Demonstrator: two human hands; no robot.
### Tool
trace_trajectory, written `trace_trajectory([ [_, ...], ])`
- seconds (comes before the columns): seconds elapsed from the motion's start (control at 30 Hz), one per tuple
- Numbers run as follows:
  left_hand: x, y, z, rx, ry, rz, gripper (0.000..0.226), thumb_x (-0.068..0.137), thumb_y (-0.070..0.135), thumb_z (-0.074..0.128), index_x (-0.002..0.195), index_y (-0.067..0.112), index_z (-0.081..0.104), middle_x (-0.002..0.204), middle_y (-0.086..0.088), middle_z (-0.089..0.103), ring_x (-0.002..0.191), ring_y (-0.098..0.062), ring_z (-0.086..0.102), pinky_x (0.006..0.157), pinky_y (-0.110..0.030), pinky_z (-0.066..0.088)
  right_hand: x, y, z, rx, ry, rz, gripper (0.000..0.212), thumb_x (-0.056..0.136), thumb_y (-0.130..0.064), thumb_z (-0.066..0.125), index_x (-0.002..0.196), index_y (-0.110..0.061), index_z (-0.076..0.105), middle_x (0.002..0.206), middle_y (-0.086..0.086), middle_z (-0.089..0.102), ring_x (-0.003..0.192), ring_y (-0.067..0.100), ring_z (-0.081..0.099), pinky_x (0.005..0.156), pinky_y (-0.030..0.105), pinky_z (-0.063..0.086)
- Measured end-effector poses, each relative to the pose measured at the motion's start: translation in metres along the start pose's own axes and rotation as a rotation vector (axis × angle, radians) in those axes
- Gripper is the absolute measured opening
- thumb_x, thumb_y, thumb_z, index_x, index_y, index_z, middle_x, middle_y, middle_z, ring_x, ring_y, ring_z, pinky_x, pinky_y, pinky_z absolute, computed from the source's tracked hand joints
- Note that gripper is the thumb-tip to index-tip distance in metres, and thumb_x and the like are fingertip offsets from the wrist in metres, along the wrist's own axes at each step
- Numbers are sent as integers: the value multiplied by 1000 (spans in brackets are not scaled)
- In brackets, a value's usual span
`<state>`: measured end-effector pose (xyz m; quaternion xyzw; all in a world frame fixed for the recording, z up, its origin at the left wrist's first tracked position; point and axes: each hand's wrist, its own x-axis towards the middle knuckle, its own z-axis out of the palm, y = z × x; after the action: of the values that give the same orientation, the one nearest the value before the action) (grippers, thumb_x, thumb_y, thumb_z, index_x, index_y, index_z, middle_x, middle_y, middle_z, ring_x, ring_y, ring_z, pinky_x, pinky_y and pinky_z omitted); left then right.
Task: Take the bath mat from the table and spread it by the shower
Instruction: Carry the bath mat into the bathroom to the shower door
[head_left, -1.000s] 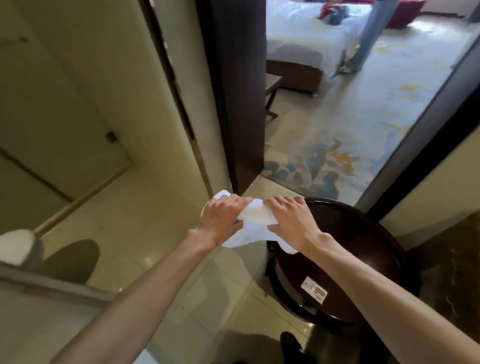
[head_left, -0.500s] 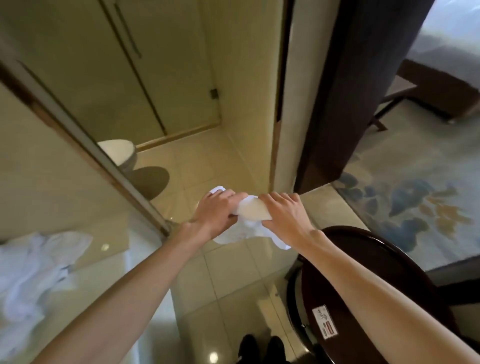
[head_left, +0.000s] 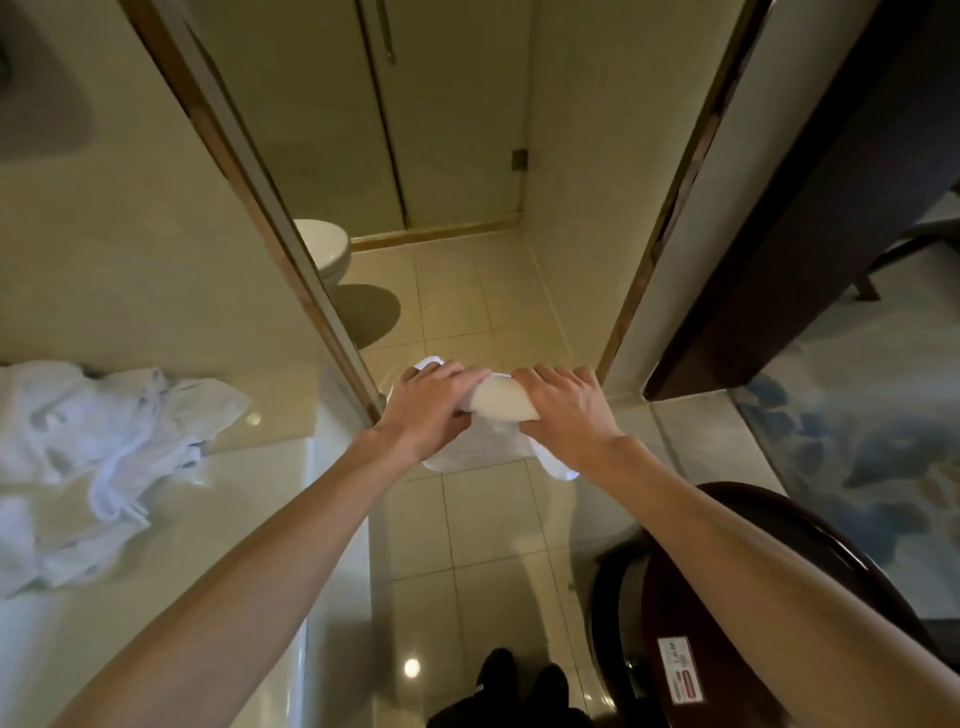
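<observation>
The white bath mat (head_left: 501, 410) is bunched and folded, held in the air over the tiled floor in front of me. My left hand (head_left: 428, 410) grips its left end and my right hand (head_left: 563, 413) grips its right end, knuckles up. A loose flap of the mat hangs below my hands. The round dark wooden table (head_left: 748, 613) is at the lower right, under my right forearm. The glass shower door (head_left: 447, 119) stands shut at the far end of the bathroom floor.
A toilet (head_left: 324, 249) shows at the left behind the door frame (head_left: 270, 208). Crumpled white towels (head_left: 98, 441) lie on a glossy counter at the left. A dark door (head_left: 800, 208) and patterned carpet (head_left: 857, 447) are at the right. My dark shoes (head_left: 519, 686) stand on beige tiles.
My view has swung left from the bedroom doorway to the bathroom. Both hands kept their grip on the mat and carried it off the table toward the bathroom opening.
</observation>
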<state>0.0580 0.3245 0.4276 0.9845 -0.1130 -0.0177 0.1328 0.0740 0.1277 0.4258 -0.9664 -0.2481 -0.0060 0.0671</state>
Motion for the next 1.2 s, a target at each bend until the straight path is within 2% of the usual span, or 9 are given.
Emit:
trace_trajectory([
  [0.27,32,-7,-1,-16,44,-18,56,80,19,66,132,33,51,120,5,59,113,-22,52,91,-38,37,33,17,-5,-22,4,-15,50,77,-32,69,122,-21,50,111,-3,61,100,22,57,86,34,34],
  [0.73,152,-17,-17,17,40,-113,60,83,20,68,137,32,47,129,6,56,120,-21,50,98,-39,37,150,89,-9,19,15,-81,48,76,-27,69,120,-21,51,113,-3,61,104,21,56,89,34,33],
  [1.2,245,-102,-30,-5,52,-154,56,85,20,67,137,30,47,128,4,58,118,-23,52,99,-42,39,292,93,8,-3,-12,-145,47,72,-26,71,116,-20,54,105,-2,63,95,24,58,84,34,34],
])
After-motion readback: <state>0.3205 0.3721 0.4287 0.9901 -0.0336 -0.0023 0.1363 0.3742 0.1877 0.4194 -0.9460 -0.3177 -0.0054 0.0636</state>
